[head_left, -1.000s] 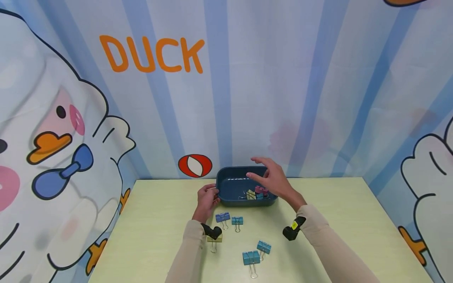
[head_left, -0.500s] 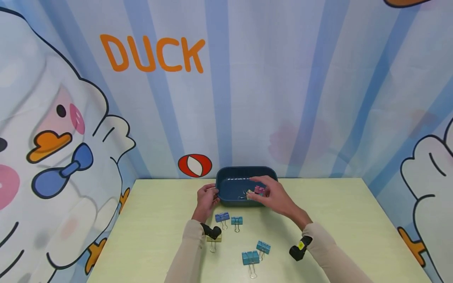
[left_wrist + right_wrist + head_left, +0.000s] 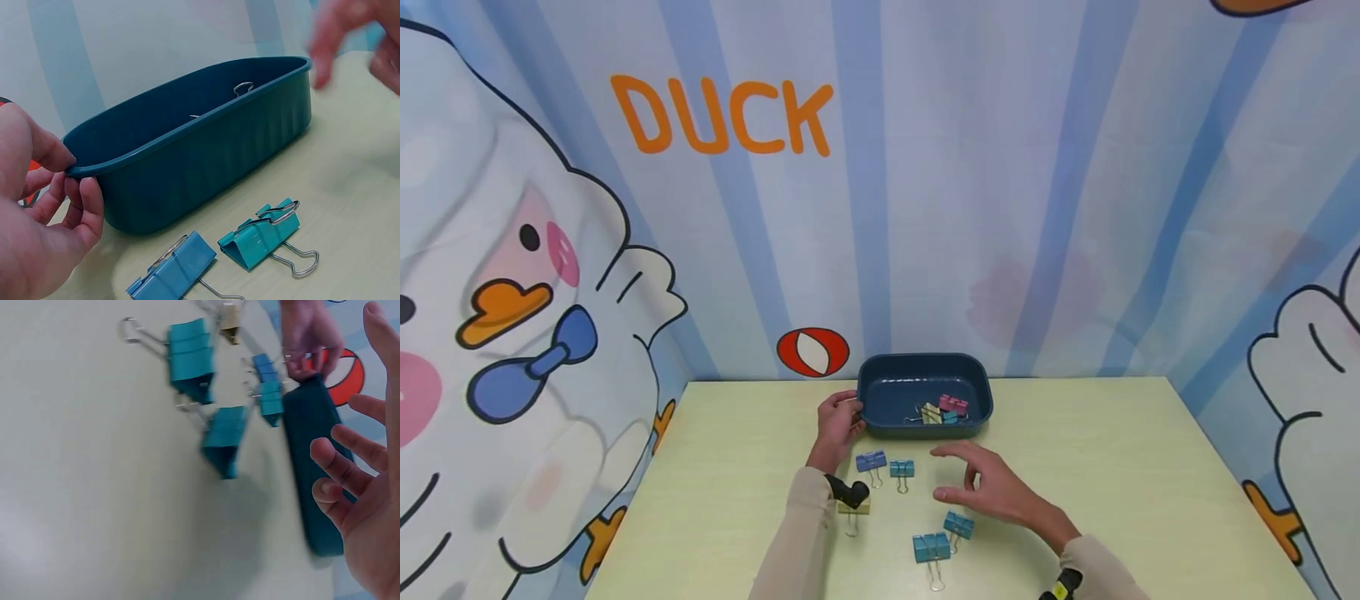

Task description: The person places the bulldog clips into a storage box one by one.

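Note:
My left hand (image 3: 837, 429) pinches the left rim of a dark blue tray (image 3: 880, 432), thumb over the edge and fingers outside, as the left wrist view shows. Inside the tray lie a pink binder clip (image 3: 953, 404), a yellow binder clip (image 3: 931, 413) and a teal binder clip (image 3: 951, 417). My right hand (image 3: 996, 483) hovers over the table in front of the tray, fingers spread and nothing between them. Nearest to it is a small teal binder clip (image 3: 958, 524), beside a larger teal binder clip (image 3: 932, 547).
Between tray and left forearm lie a blue binder clip (image 3: 871, 460) and a teal one (image 3: 261, 232). A yellow binder clip (image 3: 853, 506) is partly hidden by the left wrist camera. Behind the table (image 3: 1120, 467) hangs a printed curtain (image 3: 955, 208).
My right hand went down into the tray, then came back out toward me, holding nothing. The left hand and tray have stayed put, and the loose clips lie where they were.

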Demonstrator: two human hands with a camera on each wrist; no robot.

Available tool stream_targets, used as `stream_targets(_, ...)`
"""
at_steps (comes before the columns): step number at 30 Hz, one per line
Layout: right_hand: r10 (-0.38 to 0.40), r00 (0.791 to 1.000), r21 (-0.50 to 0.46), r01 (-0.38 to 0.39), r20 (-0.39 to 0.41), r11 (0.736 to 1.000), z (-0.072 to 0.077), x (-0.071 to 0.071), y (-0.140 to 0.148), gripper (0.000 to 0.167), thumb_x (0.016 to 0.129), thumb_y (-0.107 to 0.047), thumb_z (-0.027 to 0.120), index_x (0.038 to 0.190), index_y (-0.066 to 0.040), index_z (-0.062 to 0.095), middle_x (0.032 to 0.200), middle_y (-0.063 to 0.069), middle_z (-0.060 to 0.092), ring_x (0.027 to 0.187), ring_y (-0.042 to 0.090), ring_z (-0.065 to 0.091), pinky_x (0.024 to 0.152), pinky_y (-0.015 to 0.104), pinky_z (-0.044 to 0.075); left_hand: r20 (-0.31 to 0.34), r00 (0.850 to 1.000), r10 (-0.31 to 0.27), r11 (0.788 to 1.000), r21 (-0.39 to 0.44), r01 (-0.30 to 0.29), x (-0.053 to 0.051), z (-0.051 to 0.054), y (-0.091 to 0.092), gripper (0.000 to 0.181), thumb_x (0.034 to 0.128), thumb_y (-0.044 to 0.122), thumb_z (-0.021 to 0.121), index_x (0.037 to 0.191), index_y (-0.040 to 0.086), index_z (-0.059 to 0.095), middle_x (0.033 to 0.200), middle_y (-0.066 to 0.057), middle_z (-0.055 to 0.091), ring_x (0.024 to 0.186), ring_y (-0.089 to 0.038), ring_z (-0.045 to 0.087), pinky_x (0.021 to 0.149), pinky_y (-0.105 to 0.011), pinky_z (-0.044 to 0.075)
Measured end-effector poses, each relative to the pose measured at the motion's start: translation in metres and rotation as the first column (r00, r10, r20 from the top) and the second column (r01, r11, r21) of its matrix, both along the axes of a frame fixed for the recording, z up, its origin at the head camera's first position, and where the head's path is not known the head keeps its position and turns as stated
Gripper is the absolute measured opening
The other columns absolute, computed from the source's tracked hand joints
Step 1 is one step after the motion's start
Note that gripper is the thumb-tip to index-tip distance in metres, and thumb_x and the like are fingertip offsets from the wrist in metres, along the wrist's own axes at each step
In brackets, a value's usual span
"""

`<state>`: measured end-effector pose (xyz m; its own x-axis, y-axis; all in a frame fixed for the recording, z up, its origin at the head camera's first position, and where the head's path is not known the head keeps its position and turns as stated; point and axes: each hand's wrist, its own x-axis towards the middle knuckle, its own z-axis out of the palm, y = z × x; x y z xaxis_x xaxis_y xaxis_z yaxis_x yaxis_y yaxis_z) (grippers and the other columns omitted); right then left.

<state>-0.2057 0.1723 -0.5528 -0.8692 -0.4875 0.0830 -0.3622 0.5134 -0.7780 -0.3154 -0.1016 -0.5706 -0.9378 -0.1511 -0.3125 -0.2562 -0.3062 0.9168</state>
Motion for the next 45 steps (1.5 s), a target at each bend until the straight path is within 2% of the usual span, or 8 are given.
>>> stream_targets(5,0.012,0.997,0.039,-0.015,0.075,0.999,-0.026,0.018,0.010,0.060,0.091,-0.042,0.079,0.141,-0.015,0.062,0.134,0.007,0.061,0.068,0.009,0.056,0.063,0.027,0.048,0.018,1.000,-0.004,1.000,-0.001,0.004,0.001,0.000,-0.001,0.035,0.0969,0.001,0.058,0.131,-0.004,0.060,0.105,-0.016,0.059,0.070,-0.017,0.053,0.065,-0.027,0.050)
stream_targets(9,-0.023,0.998,0.085,0.017,0.067,0.996,-0.043,0.029,0.022,0.062,0.087,-0.050,0.081,0.138,-0.018,0.065,0.131,0.001,0.062,0.067,0.007,0.054,0.062,0.025,0.046,0.022,1.000,-0.014,1.000,-0.002,0.014,0.002,0.000,-0.001,0.036,0.0974,0.001,0.058,0.133,-0.005,0.059,0.102,-0.013,0.057,0.071,-0.017,0.053,0.067,-0.028,0.050)
stream_targets(13,-0.069,0.996,0.149,0.077,-0.058,0.986,-0.060,0.036,0.024,0.053,0.089,-0.055,0.077,0.130,-0.023,0.069,0.130,-0.006,0.063,0.087,0.008,0.061,0.078,0.028,0.052,0.017,1.000,-0.008,1.000,0.003,0.008,0.000,0.000,-0.002,0.036,0.0968,0.000,0.057,0.133,-0.005,0.059,0.100,-0.012,0.057,0.068,-0.017,0.052,0.064,-0.027,0.049)
stream_targets(18,-0.121,0.972,0.171,0.157,-0.204,0.973,-0.070,0.039,0.019,0.034,0.094,-0.047,0.074,0.120,-0.025,0.074,0.126,-0.009,0.065,0.114,0.014,0.064,0.095,0.042,0.054,0.018,1.000,0.003,1.000,-0.002,-0.003,0.000,0.001,0.000,0.034,0.0977,0.001,0.057,0.131,-0.004,0.060,0.102,-0.013,0.058,0.069,-0.018,0.053,0.064,-0.027,0.049)
stream_targets(23,-0.162,0.959,0.149,0.199,-0.233,0.969,-0.072,0.043,0.016,0.028,0.093,-0.036,0.077,0.119,-0.023,0.076,0.125,-0.007,0.067,0.108,0.013,0.065,0.082,0.032,0.054,0.025,1.000,0.013,1.000,-0.002,-0.013,0.001,0.003,0.001,0.032,0.0983,0.002,0.057,0.130,-0.002,0.061,0.103,-0.014,0.058,0.072,-0.018,0.054,0.066,-0.027,0.050)
stream_targets(27,-0.198,0.952,0.136,0.234,-0.235,0.963,-0.072,0.046,0.014,0.029,0.093,-0.030,0.078,0.121,-0.021,0.077,0.126,-0.006,0.069,0.109,0.010,0.064,0.084,0.031,0.053,0.014,1.000,0.008,1.000,0.007,-0.008,0.001,0.002,0.001,0.033,0.0987,0.002,0.056,0.131,-0.003,0.059,0.099,-0.012,0.057,0.072,-0.018,0.053,0.065,-0.026,0.050)
stream_targets(35,-0.243,0.939,0.018,0.255,-0.241,0.967,-0.076,0.049,0.016,0.027,0.092,-0.016,0.079,0.119,-0.018,0.079,0.120,-0.006,0.074,0.078,0.000,0.053,0.070,0.024,0.046,-0.003,1.000,0.002,1.000,0.014,-0.002,0.001,0.000,0.002,0.034,0.0988,0.002,0.056,0.132,-0.005,0.059,0.097,-0.013,0.058,0.069,-0.018,0.052,0.063,-0.025,0.049)
stream_targets(45,-0.244,0.954,-0.070,0.235,-0.174,0.970,-0.075,0.049,0.019,0.023,0.090,-0.014,0.081,0.112,-0.021,0.081,0.108,-0.009,0.075,0.064,0.000,0.049,0.058,0.021,0.043,0.012,1.000,0.001,1.000,-0.007,-0.001,0.000,0.001,0.002,0.033,0.0988,0.003,0.056,0.131,-0.003,0.060,0.099,-0.012,0.057,0.072,-0.018,0.053,0.064,-0.025,0.050)
